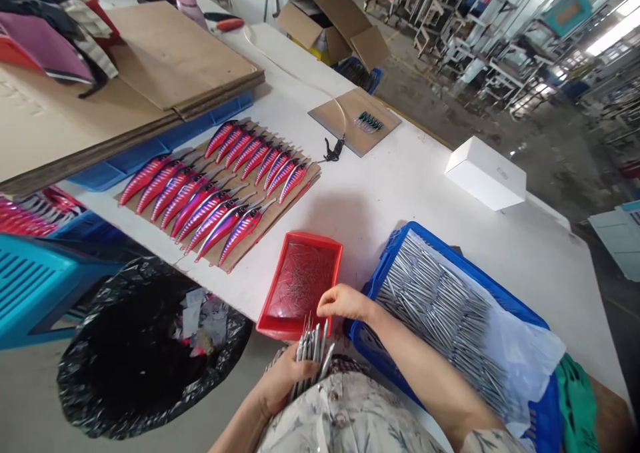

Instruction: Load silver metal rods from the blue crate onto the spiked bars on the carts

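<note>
Supporting the red tray (278,326), the white table (395,180) extended behind it and to both sides. A cardboard stack (185,60) was noted well to the tray's far left. Just right of the tray stood a blue crate (440,248), with silver rods laid in dense rows inside and a white sheet (535,346) partly around them. A black-lined bin (90,400) was located left of the tray, below table height, with scraps inside. Behind and left of the tray lay a lure board (268,220) carrying two rows of pink and purple fish-shaped lures (245,230). A white box (485,173) sat well behind and right of the tray.

The left hand (285,376), at the tray's near side, was closed around a bundle of silver rods (316,343), their ends pointing up toward the tray. The right hand (340,301) was at the tray's right near corner, fingertips drawn together; whether they gripped anything could not be determined. Thin wires (305,276) lay tangled inside the tray, and several more stood upright at the bundle's top, just before its near wall.
</note>
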